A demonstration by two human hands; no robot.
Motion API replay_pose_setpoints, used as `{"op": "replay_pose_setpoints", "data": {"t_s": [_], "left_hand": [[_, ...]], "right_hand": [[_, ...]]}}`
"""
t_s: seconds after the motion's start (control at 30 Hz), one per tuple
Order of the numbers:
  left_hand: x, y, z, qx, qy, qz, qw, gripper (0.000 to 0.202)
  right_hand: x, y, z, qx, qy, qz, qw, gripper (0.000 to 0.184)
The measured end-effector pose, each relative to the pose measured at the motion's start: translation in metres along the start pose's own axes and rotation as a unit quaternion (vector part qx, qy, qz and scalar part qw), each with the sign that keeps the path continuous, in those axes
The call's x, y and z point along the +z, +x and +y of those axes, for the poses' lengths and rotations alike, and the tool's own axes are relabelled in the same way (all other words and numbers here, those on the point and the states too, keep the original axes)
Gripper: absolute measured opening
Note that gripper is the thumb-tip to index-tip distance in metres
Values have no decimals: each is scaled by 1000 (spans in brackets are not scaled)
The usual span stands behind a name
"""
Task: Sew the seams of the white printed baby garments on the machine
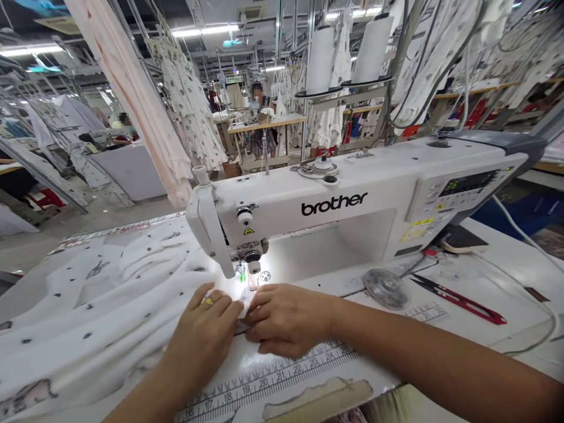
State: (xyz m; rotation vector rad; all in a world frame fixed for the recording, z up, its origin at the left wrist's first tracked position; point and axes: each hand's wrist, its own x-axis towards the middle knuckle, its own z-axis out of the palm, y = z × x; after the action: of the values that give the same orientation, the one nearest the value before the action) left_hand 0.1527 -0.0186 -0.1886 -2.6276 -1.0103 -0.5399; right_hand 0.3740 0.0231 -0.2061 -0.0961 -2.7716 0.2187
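White printed fabric [132, 288] spreads over the left of the table and runs under the lit needle area of a white sewing machine [282, 205]. My left hand [207, 323], with a yellow ring, presses on the fabric's edge just in front of the presser foot [242, 273]. Close beside it, my right hand [291, 320] has its fingers bent and pinched on the same edge, right of the needle. The fingertips of both hands nearly meet there. The exact fold between them is partly hidden.
Red-handled thread snips [460, 299] and a clear round dish [386, 288] lie right of my hands. A printed ruler [282, 376] runs along the table's front. Thread cones [319, 61] stand above the machine. Hanging garments [185, 100] and people at other tables are beyond.
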Motion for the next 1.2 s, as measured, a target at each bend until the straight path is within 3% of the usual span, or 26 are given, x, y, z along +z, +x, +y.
{"op": "replay_pose_setpoints", "data": {"t_s": [0.13, 0.27, 0.57, 0.8, 1.07, 1.2], "left_hand": [[12, 8, 0, 27, 39, -38, 998, 22], [14, 10, -7, 35, 29, -31, 999, 22], [4, -1, -12, -29, -91, -37, 995, 22], [3, 0, -11, -27, -89, 55, 994, 15], [16, -4, -2, -38, -114, -20, 993, 19], [11, -4, -5, -34, -127, -23, 991, 26]], "right_hand": [[1, -1, -1, 7, 0, -4, 1000, 19], [1, -2, 0, 19, 12, 1, 1000, 20], [-1, -4, 9, 10, 98, 13, 995, 22], [-2, -5, 13, 46, 194, 35, 979, 24], [2, -6, 10, 47, 201, 34, 978, 23], [-6, -7, 15, 99, 131, 57, 985, 21]]}}
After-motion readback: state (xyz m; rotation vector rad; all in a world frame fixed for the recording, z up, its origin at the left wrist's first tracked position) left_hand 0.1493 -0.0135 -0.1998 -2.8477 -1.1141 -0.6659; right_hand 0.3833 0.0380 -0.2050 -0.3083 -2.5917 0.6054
